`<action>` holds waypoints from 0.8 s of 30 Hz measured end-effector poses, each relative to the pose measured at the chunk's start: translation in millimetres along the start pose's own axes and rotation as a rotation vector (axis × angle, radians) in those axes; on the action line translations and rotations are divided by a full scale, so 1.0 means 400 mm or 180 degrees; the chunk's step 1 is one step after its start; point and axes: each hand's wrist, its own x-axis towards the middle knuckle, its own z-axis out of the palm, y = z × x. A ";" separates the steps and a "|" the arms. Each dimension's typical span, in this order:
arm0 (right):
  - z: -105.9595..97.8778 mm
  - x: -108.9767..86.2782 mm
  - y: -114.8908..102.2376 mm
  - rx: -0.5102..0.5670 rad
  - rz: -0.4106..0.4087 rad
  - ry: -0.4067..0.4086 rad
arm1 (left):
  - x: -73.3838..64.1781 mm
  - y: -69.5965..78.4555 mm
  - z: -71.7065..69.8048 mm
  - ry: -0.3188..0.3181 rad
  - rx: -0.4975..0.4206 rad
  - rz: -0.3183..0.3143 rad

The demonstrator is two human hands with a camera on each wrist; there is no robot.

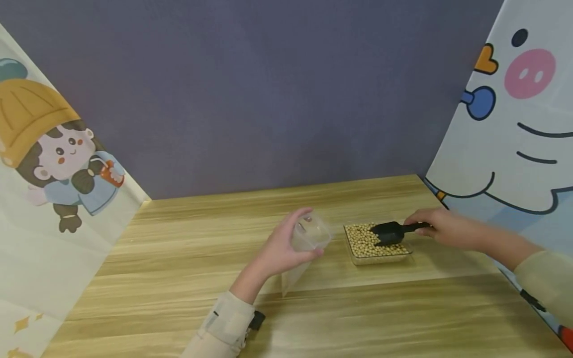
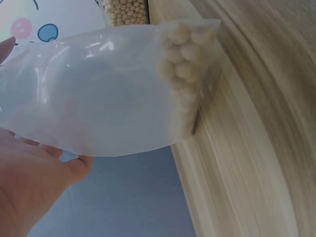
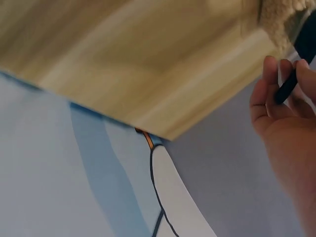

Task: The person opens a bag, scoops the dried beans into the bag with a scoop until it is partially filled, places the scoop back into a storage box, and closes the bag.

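Observation:
A clear plastic bag (image 1: 313, 233) is held upright by my left hand (image 1: 279, 251), thumb and fingers spread around its open mouth. In the left wrist view, pale soybeans (image 2: 185, 61) lie at the bottom of the bag. To its right stands a clear rectangular box (image 1: 380, 260) of soybeans (image 1: 360, 241). My right hand (image 1: 452, 229) grips the handle of a black scoop (image 1: 389, 232), whose blade rests among the beans in the box. The right wrist view shows the fingers curled about the scoop's handle (image 3: 287, 89).
The wood-grain table (image 1: 179, 278) runs back to a dark grey-blue panel (image 1: 277, 99). Cartoon-printed panels stand along the left (image 1: 85, 258) and the right (image 1: 528, 149).

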 end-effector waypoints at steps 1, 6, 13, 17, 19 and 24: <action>0.009 0.001 0.000 0.0030 -0.0025 0.0036 | 0.001 0.000 0.001 0.0000 -0.0004 -0.0001; 0.039 0.011 -0.003 0.0090 -0.0132 0.0203 | 0.006 0.000 0.009 -0.0003 0.0000 -0.0005; 0.053 0.024 -0.006 0.0189 -0.0172 0.0108 | 0.007 -0.001 0.013 0.0014 0.0007 0.0001; 0.059 0.021 0.000 0.0268 -0.0143 0.0138 | 0.008 -0.002 0.014 0.0014 0.0024 0.0035; 0.064 0.015 0.005 0.0312 -0.0119 0.0193 | 0.008 -0.001 0.014 0.0014 0.0045 0.0051; 0.076 -0.002 0.023 0.0639 -0.0031 0.0239 | 0.009 0.000 0.014 -0.0002 0.0072 0.0038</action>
